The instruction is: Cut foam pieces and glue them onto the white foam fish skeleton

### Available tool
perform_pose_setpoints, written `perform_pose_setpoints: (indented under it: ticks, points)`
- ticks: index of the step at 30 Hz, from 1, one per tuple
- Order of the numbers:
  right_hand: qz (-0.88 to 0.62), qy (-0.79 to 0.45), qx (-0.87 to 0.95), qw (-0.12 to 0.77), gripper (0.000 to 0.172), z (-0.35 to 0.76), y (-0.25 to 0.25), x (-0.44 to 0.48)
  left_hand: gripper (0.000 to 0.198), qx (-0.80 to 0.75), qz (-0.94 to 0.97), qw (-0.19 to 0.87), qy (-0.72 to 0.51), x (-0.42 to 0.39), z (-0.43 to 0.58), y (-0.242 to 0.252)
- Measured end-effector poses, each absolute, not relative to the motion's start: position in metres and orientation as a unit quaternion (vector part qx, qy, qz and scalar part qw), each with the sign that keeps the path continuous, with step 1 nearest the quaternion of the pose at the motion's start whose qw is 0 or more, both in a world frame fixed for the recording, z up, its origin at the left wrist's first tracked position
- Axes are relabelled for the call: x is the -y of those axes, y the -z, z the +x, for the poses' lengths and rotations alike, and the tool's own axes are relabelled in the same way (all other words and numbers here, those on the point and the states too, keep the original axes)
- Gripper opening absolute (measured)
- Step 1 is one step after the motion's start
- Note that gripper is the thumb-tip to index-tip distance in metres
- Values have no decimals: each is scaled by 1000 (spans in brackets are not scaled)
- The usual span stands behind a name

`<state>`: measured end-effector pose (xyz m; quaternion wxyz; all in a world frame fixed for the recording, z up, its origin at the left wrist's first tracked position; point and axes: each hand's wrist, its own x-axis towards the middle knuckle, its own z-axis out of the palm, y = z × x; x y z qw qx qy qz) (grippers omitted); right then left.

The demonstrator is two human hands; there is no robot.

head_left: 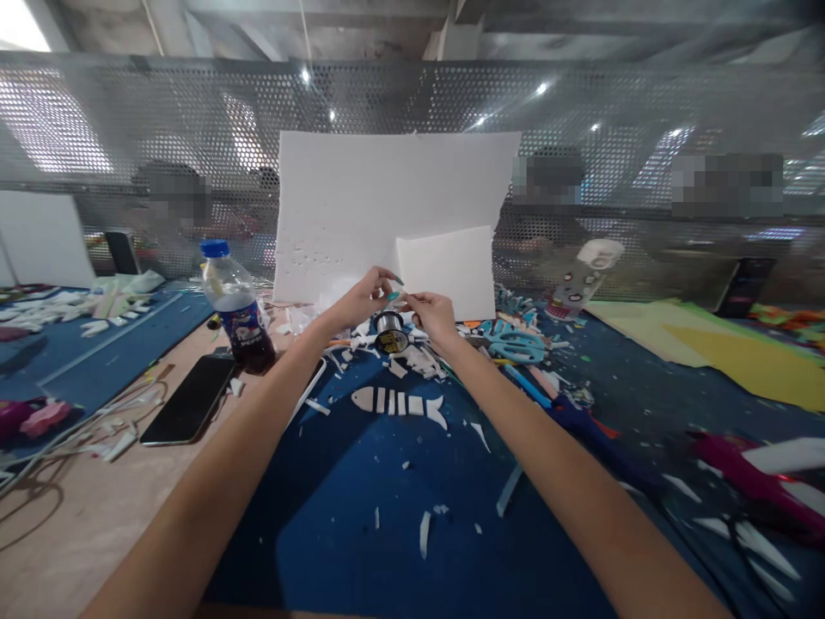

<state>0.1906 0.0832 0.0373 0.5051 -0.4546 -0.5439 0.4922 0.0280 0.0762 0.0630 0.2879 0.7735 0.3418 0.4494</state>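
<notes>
My left hand and my right hand meet in front of the white boards, thumbs and fingers pinched together, fingertips nearly touching. Whatever they pinch is too small to make out. Just below the fingertips is a spool with a dark and yellow label; whether a strand runs from it to my fingers cannot be seen. Nearer to me, a flat white foam fish lies on the blue mat, cut into several segments with narrow gaps between head, body strips and tail.
White scraps lie around the spool. A cola bottle and a phone stand and lie at left. Blue-handled scissors are at right, with a magenta glue gun farther right. A large white board stands behind.
</notes>
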Motion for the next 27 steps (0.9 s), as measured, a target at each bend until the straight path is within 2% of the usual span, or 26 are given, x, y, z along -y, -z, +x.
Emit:
perform_pose_setpoints:
  ticks: [11,22,27]
  points:
    - [-410,-529,607,428,26,196,-39,-80,26,-365,783,208,-459,-89,22,-55]
    - [-371,-570,586,440,29,195,-35,-84,28,-388,785,195,-442,-93,24,-46]
    - [-364,-603,582,407,28,195,-39,-80,29,-389,786,190,-440,-92,24,-45]
